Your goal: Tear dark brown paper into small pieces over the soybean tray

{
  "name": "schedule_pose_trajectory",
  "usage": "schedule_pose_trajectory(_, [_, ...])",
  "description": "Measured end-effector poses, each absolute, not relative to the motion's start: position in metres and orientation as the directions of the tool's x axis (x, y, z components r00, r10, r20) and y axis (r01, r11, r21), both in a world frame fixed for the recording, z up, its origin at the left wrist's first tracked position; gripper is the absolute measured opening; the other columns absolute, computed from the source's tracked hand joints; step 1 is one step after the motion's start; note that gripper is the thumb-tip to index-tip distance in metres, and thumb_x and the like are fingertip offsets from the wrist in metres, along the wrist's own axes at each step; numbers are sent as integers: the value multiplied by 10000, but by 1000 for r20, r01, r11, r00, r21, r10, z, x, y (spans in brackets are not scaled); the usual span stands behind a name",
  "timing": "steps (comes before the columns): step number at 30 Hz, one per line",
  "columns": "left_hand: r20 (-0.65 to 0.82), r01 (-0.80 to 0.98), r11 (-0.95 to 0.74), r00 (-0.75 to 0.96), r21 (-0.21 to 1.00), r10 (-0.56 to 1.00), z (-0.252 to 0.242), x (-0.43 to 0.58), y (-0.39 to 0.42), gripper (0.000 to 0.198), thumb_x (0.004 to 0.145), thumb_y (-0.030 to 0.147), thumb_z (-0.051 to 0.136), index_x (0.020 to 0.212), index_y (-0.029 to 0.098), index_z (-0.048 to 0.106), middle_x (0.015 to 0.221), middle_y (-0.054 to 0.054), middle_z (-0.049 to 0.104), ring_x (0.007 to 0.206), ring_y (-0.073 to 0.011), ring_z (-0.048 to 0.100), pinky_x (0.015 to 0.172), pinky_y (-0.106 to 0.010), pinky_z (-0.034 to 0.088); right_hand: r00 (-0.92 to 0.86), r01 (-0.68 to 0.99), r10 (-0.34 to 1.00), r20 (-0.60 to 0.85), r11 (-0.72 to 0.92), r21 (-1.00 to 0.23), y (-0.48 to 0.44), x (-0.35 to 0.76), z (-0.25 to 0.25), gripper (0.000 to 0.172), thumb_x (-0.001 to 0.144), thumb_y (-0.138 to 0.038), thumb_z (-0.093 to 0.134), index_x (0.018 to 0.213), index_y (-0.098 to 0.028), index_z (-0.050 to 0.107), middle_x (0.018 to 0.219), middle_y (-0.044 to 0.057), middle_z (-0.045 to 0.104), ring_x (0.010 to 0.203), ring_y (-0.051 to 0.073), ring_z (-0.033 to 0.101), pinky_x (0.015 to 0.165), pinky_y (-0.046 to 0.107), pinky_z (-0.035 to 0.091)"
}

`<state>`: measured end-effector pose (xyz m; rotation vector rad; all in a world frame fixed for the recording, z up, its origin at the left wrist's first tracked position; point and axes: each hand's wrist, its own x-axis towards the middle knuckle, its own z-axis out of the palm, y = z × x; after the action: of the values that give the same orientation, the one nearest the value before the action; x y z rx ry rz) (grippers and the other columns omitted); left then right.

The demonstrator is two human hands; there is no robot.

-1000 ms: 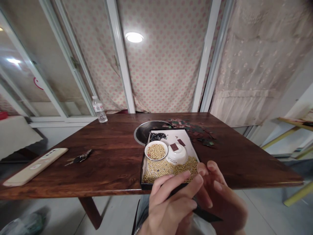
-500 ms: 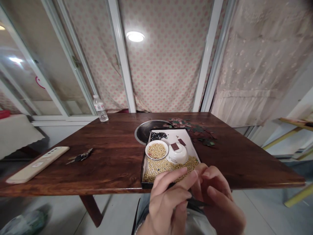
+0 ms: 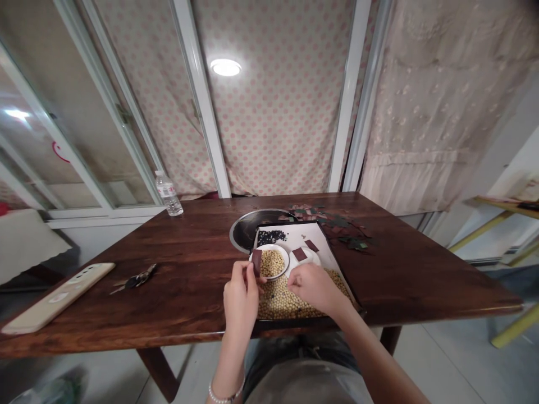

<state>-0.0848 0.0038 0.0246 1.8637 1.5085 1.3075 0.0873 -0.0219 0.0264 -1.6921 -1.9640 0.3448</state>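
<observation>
My left hand [image 3: 241, 294] pinches a dark brown square piece [image 3: 256, 262] upright at the rim of a white dish [image 3: 269, 262] filled with soybeans. My right hand [image 3: 314, 287] hovers over a soybean heap [image 3: 282, 302], its fingertips bunched next to an upturned white bowl [image 3: 305, 257]. Whatever those fingertips touch is hidden. Two similar dark squares [image 3: 300, 254] lie at the bowl's far side. All of this sits in a white-lined, black-rimmed tray [image 3: 343, 280], with a patch of black beans [image 3: 272, 237] at its back.
A round metal basin [image 3: 244, 233] sits partly under the tray, and scattered dark mosaic-like pieces [image 3: 337, 223] lie behind it. A phone [image 3: 59, 297], keys [image 3: 133, 282] and a water bottle [image 3: 167, 193] stand on the wooden table [image 3: 197, 264].
My hands have moved apart from near the tray's front edge to over the tray. The black strip held earlier is gone from view, and my left hand now shows a dark square.
</observation>
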Motion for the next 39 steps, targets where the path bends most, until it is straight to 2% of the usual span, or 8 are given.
schedule_pose_trajectory(5, [362, 760, -228, -11, 608, 932, 19, -83, 7, 139, 910, 272, 382, 900, 208, 505, 601, -10, 607, 541, -175, 591, 518, -217, 323, -70, 916, 988, 137, 118, -384, -11, 74, 17, 182, 743, -150, 537, 713, -200, 710, 793, 54, 707, 818, 199, 641, 698, 253, 395])
schedule_pose_trajectory(9, [324, 828, -197, 20, 524, 946, 18, -79, 3, 152, 915, 280, 372, 944, 211, 505, 624, -22, 606, 542, -185, 572, 504, -221, 258, -52, 930, 991, 122, 93, -356, -8, 73, 13, 193, 758, -160, 526, 748, -206, 714, 835, 63, 706, 866, 207, 639, 736, 259, 398])
schedule_pose_trajectory(12, [341, 784, -243, 43, 572, 939, 21, -80, 1, 159, 914, 298, 363, 929, 213, 497, 601, -6, 581, 510, -168, 541, 507, -219, 264, -67, 927, 991, 114, 104, -361, -8, 74, 12, 199, 765, -165, 522, 766, -217, 714, 851, 57, 704, 872, 206, 637, 743, 261, 397])
schedule_pose_trajectory(17, [392, 534, -382, 102, 754, 914, 25, -82, 4, 209, 906, 379, 348, 842, 214, 461, 502, 43, 492, 448, -139, 483, 497, -205, 312, -52, 933, 994, 94, 81, -349, -10, 73, 9, 186, 772, -177, 522, 772, -218, 703, 858, 65, 691, 858, 214, 631, 711, 270, 393])
schedule_pose_trajectory(24, [335, 652, -346, 148, 674, 931, 21, -69, -5, 176, 891, 309, 341, 851, 208, 479, 539, 14, 527, 441, -155, 490, 493, -228, 303, -21, 937, 989, 143, 70, -343, -11, 73, -2, 146, 760, -181, 537, 787, -204, 679, 835, 67, 684, 831, 225, 621, 679, 284, 381])
schedule_pose_trajectory(29, [332, 574, -364, 165, 733, 929, 20, -65, 1, 192, 891, 324, 341, 834, 203, 479, 519, 17, 533, 435, -156, 507, 507, -232, 336, -9, 938, 985, 170, 67, -341, -11, 75, -3, 142, 767, -183, 536, 769, -198, 677, 810, 72, 684, 786, 212, 620, 630, 276, 358])
schedule_pose_trajectory(35, [286, 501, -357, 215, 789, 934, 13, -68, 5, 200, 894, 333, 345, 818, 203, 477, 506, 23, 531, 425, -154, 500, 503, -235, 340, 91, 887, 936, 340, 78, -455, -13, 72, 8, 128, 770, -209, 545, 743, -223, 670, 613, 9, 636, 581, 154, 563, 537, 257, 281])
schedule_pose_trajectory(39, [293, 485, -396, 277, 780, 915, 13, -68, 3, 197, 892, 317, 357, 811, 200, 494, 519, 22, 532, 438, -149, 493, 497, -231, 330, 39, 812, 856, 516, 274, -516, -15, 69, 13, 134, 799, -221, 535, 765, -201, 663, 590, -10, 591, 529, 110, 490, 541, 230, 292])
